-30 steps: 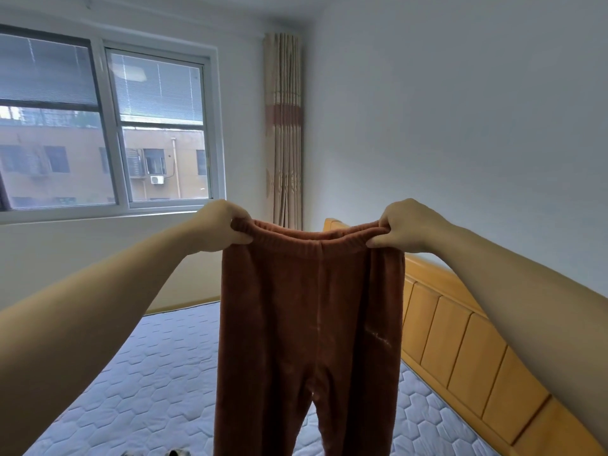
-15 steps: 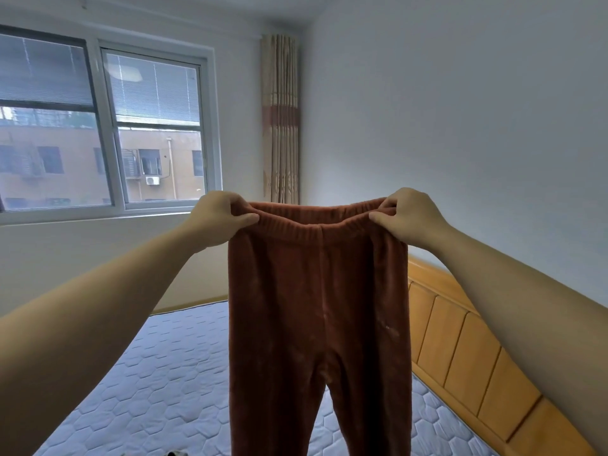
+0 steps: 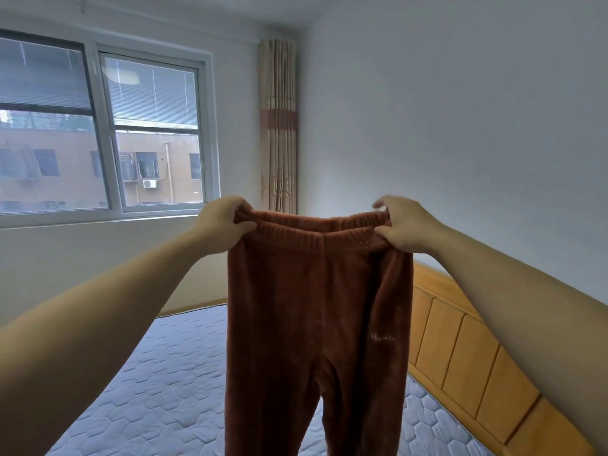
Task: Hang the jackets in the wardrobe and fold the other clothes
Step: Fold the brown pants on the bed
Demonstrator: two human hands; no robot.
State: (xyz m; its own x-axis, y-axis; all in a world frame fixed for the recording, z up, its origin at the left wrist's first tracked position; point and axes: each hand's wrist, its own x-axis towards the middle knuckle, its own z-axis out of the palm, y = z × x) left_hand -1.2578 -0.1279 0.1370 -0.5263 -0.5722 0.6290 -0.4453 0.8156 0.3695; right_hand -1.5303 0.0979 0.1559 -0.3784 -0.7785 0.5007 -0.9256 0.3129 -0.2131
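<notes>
A pair of rust-brown fleece trousers (image 3: 309, 311) hangs in the air in front of me, held up by its elastic waistband. My left hand (image 3: 221, 225) grips the waistband's left end. My right hand (image 3: 399, 223) pinches the right end between thumb and fingers, with the upper fingers slightly lifted. The two legs hang straight down over the bed and run out of the bottom of the view. No jacket or wardrobe is in sight.
A bare quilted mattress (image 3: 158, 383) lies below, with a wooden headboard (image 3: 460, 350) along the right wall. A window (image 3: 98, 126) fills the left wall and a striped curtain (image 3: 278, 126) hangs in the corner.
Both hands have raised the trousers a little and shifted them to the right. The waistband is stretched wider, and my right hand's fingers have loosened slightly.
</notes>
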